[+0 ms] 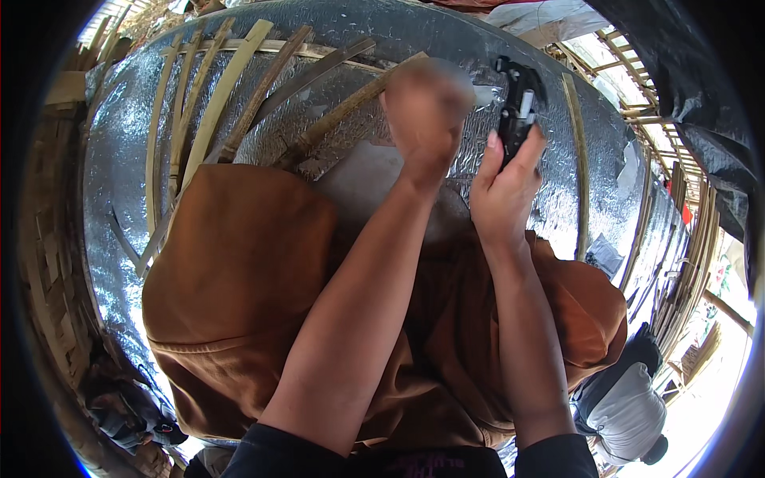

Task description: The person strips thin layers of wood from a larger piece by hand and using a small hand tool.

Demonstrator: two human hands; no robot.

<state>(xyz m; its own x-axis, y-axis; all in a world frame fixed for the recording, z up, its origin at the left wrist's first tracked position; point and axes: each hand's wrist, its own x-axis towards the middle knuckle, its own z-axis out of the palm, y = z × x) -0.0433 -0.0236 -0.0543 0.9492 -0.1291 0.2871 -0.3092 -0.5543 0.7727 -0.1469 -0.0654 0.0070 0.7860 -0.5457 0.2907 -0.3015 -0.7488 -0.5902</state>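
Observation:
My right hand (508, 179) is wrapped round the handle of a black hammer multi-tool (519, 103). Its dark head with a curved claw points away from me, and a silvery part shows along its side. To the left of the tool, my left hand (430, 107) is raised, its fingers smeared by blur, so whether they hold anything cannot be made out. Just beyond and beside that hand lies a bamboo strip (339, 115), one of several fanned out on a silvery foil sheet (263, 139). A crosswise bamboo strip (307, 50) runs along their far ends.
Brown trousers (247, 247) cover my bent knees on both sides. Another bamboo strip (578, 159) lies alone at the right. A pale grey piece (370, 179) lies between my knees. Woven bamboo wall (52, 239) stands left; black plastic sheeting (713, 103) hangs right.

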